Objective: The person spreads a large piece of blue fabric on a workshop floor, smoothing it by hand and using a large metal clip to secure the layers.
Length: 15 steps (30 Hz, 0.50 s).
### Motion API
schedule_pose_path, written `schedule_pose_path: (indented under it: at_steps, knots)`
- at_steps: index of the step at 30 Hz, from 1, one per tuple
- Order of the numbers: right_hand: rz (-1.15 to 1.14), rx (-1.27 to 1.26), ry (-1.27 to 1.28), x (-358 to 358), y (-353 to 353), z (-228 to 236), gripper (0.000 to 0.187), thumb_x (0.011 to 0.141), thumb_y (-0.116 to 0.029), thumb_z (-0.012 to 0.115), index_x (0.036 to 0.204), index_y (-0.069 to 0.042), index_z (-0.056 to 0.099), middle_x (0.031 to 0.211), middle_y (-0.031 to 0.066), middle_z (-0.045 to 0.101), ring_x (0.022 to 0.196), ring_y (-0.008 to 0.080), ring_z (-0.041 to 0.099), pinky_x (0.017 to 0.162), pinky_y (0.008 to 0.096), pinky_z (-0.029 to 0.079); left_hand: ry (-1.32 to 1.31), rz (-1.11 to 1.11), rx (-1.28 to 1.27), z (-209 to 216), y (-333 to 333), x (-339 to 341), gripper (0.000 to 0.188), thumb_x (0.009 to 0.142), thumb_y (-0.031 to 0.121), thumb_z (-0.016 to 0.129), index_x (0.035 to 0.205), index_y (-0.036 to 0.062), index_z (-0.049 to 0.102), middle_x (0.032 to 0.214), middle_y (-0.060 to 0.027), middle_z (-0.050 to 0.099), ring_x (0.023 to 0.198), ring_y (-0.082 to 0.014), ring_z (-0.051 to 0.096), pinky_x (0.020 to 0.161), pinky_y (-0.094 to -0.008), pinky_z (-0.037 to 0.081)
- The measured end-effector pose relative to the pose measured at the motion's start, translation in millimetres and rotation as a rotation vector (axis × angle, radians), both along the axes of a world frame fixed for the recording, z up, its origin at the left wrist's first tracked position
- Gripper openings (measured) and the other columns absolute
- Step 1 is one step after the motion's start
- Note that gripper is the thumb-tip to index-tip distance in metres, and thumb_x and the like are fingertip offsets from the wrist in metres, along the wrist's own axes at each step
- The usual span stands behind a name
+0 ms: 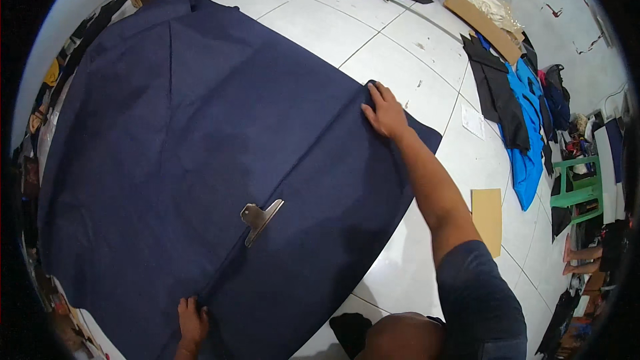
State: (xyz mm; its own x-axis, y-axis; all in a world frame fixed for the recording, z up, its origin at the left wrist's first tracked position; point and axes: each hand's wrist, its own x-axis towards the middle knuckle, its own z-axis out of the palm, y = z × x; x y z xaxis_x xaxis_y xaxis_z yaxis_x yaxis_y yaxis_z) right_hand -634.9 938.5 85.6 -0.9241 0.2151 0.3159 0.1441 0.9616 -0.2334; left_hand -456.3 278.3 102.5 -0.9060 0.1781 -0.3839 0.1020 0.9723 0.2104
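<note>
Hands on navy cloth, metal clip

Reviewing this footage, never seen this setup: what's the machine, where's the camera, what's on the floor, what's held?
There is no machine, just a person's two bare hands. The one picture comes from a wide fisheye camera on their head, looking down, so straight edges bend near the rim. A large dark navy cloth covers much of the white tiled floor. A metal clip sits along a crease in it. The right hand is at the crease's far end, the left hand near its close end. Both touch the cloth; whether they grip or just press is unclear. Off to the right are bright blue fabric and a tan sheet.
</note>
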Motion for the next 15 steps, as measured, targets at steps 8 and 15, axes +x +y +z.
schedule_pose_path:
  at_steps: [8,15]
  knots:
    - [-0.272,-0.111,-0.589,-35.2,-7.3,-9.4,0.063,0.092,-0.049,0.035,0.147,-0.021,0.022,0.152,0.0113,0.017,0.140,0.0300,0.016,0.110,0.0522,0.020,-0.103,0.074,0.050,-1.9,10.8,-0.3,0.042,0.082,0.007,0.059,0.123,0.0025,0.047,0.115,-0.0238,0.045,0.108,-0.0414,0.043,0.092,-0.0483,0.040]
    - [0.016,0.189,0.001,-36.6,-85.7,-3.4,0.056,0.089,-0.043,0.049,0.133,-0.010,0.044,0.136,0.0186,0.042,0.128,0.0352,0.037,0.105,0.0522,0.026,-0.039,0.009,-0.023,18.4,11.2,2.8,0.052,0.085,0.004,0.056,0.135,0.0090,0.042,0.121,-0.0201,0.041,0.111,-0.0359,0.043,0.094,-0.0434,0.041]
